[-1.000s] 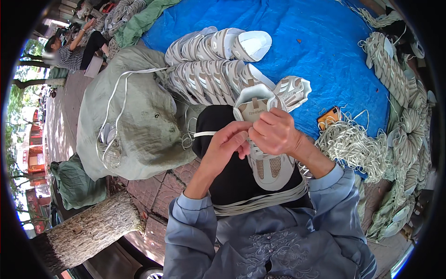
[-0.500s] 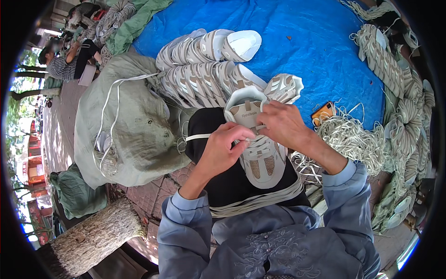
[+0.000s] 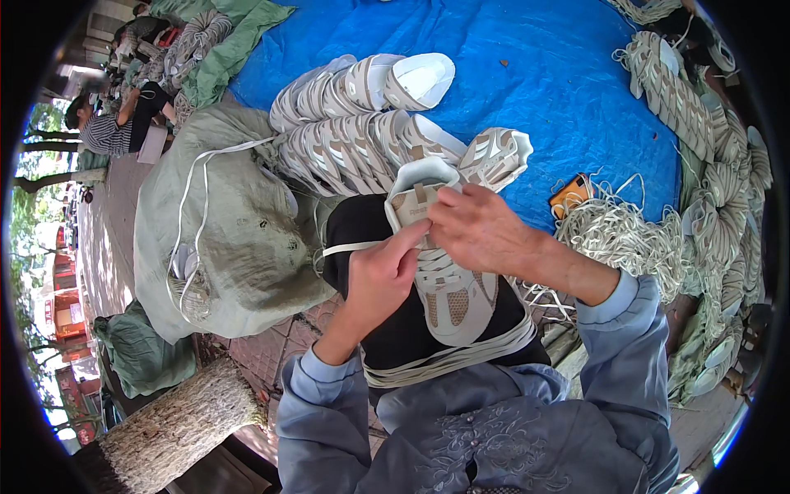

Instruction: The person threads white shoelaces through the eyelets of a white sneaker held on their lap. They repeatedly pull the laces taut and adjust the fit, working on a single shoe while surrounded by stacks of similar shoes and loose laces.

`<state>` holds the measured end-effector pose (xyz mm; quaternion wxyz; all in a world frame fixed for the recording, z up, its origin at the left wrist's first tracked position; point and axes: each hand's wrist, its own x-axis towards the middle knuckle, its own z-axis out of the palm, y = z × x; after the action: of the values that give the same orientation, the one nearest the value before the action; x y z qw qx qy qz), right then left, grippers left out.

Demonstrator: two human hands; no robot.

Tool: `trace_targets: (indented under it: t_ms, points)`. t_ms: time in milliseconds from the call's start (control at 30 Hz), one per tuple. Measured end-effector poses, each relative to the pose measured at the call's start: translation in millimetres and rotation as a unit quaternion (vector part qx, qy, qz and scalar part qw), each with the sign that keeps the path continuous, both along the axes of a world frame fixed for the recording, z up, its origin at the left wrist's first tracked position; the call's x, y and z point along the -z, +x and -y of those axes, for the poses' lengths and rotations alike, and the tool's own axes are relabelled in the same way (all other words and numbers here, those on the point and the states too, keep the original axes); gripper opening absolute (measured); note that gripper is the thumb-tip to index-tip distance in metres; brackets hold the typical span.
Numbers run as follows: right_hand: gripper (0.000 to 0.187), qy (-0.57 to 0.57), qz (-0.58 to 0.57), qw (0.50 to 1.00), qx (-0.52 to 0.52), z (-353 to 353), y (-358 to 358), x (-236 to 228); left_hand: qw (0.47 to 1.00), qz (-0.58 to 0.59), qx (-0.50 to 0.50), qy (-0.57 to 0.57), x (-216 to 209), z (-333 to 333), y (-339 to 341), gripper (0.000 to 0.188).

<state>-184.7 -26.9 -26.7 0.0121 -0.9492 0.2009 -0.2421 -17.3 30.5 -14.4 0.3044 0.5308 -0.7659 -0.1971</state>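
A beige and white shoe upper rests on the black cloth over my lap, its toe toward me. White shoelace crosses its front in rows. My left hand is at the left eyelet edge, its index finger reaching to the base of the tongue. A loose lace strand runs out leftward from beneath that hand. From the right, my right hand closes its fingers over the upper eyelets beside the tongue; its fingertips partly hide what they pinch.
Nested shoe uppers lie in rows on a blue tarp. A heap of white laces sits right, beside an orange phone-like object. A grey-green sack bulges left, near a trunk. A lace bundle crosses my lap.
My right hand has moved left and over the tongue. My left index finger has straightened toward it. The shoe upper has shifted slightly left in the view.
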Motion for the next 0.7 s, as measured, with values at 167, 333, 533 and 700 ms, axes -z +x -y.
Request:
trace_targets:
  t_ms: [167, 333, 533, 700]
  points:
    - [0.009, -0.037, 0.013, 0.999, 0.011, 3.6, 0.3, 6.5, 0.97, 0.16, 0.008, -0.184, 20.4, -2.2, 0.2, 0.047]
    - [0.008, -0.09, -0.028, 0.996, 0.002, 8.2, -24.3, 21.6, 0.949, 0.221, 0.014, -0.223, 32.5, -0.1, -15.3, 0.048]
    - [0.01, -0.101, 0.002, 0.995, -0.001, 17.3, -44.1, 30.7, 0.947, 0.234, 0.008, -0.221, 32.3, 4.1, -23.6, 0.045]
    - [0.01, -0.116, 0.011, 0.993, 0.018, 33.0, -51.9, 30.9, 0.954, 0.227, -0.039, -0.191, 32.3, 7.3, -32.4, 0.039]
